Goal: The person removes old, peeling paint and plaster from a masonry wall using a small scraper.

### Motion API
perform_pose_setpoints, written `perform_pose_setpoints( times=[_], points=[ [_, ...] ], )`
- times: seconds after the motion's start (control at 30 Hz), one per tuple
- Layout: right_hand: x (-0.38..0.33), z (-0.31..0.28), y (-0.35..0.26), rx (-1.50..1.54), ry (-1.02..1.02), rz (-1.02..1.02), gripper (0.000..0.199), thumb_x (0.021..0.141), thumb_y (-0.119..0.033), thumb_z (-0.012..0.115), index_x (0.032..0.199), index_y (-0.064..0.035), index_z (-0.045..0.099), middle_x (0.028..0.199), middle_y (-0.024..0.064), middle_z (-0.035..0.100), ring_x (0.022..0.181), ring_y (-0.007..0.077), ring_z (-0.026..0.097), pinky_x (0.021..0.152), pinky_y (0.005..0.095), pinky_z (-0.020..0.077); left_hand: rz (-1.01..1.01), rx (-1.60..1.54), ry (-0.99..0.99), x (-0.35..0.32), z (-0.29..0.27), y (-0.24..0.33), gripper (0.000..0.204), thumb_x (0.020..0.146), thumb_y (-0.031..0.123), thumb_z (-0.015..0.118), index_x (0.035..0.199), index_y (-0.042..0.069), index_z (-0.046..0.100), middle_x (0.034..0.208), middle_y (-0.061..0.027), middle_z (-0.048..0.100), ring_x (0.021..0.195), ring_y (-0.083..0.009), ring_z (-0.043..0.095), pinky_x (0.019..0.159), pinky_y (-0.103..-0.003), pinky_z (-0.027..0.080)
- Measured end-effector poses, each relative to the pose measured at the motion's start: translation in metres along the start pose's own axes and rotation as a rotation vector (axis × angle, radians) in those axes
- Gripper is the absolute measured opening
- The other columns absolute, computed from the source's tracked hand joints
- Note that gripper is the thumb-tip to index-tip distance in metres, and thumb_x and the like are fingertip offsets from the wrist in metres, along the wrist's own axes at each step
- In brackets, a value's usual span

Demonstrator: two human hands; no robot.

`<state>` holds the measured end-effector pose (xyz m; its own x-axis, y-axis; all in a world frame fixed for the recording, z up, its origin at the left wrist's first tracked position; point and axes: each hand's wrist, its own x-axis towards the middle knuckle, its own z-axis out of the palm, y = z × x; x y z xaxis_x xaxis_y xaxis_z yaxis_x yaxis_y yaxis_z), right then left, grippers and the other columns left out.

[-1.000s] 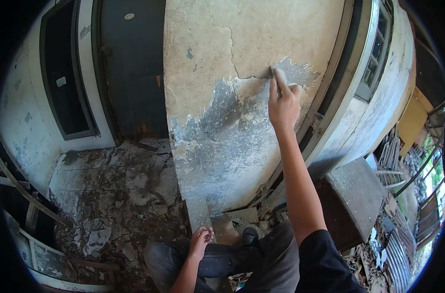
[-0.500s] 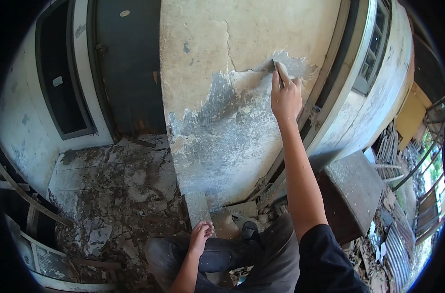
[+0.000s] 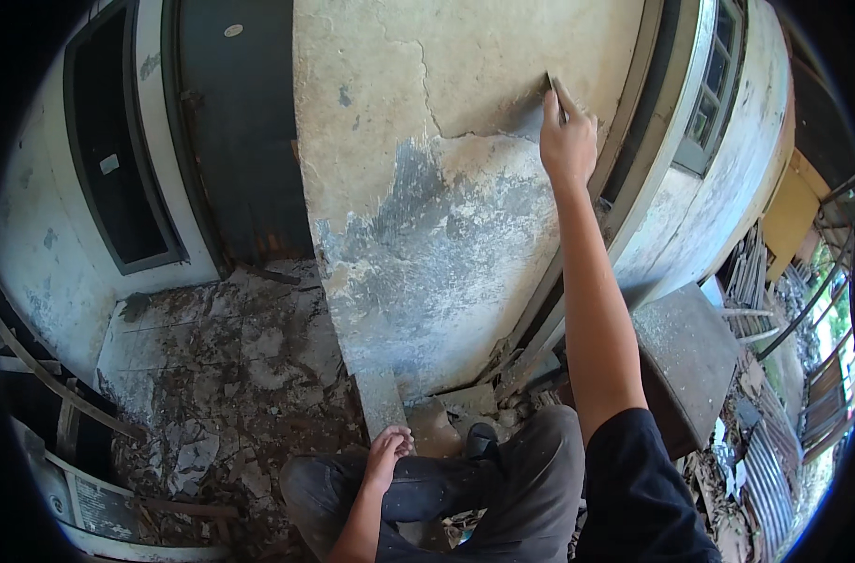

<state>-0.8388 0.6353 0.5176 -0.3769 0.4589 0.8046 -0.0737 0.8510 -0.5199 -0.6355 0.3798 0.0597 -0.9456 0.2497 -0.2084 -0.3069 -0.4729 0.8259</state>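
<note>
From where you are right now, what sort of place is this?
Probably a run-down, perhaps abandoned house: the wall is cracked and peeling, debris litters the floor, and a corrugated sheet lies at right.

No text legible — oval label (image 3: 232, 31) on door (image 3: 235, 141) too small.

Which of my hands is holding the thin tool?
Your right hand, raised at the wall, grips the thin tool; your left hand, low by your legs, shows none.
</note>
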Motion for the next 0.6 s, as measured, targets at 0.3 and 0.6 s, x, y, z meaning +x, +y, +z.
perform_pose_setpoints(
  times=[0.3,0.6],
  points=[
    [-0.012,0.012,0.036,0.029,0.071,0.020,0.040,0.100,-0.043,0.047,0.138,-0.0346,0.057,0.111,0.0211,0.062,0.109,0.0361,0.062,0.095,0.0460,0.0492,-0.047,0.073,-0.002,0.001,0.008,-0.005,0.015,0.099,0.017,0.053,0.106,0.007,0.063,0.094,-0.0012,0.065,0.083,-0.0090,0.061,0.076,-0.024,0.048],
    [-0.020,-0.004,0.033,-0.010,-0.049,0.028,0.039,0.099,-0.045,0.049,0.134,-0.0345,0.060,0.112,0.0202,0.060,0.102,0.0370,0.065,0.089,0.0452,0.0521,-0.038,0.158,-0.034,0.002,0.015,0.000,0.017,0.100,0.018,0.053,0.109,0.007,0.063,0.096,-0.0009,0.066,0.084,-0.0082,0.061,0.075,-0.022,0.047]
  ],
)
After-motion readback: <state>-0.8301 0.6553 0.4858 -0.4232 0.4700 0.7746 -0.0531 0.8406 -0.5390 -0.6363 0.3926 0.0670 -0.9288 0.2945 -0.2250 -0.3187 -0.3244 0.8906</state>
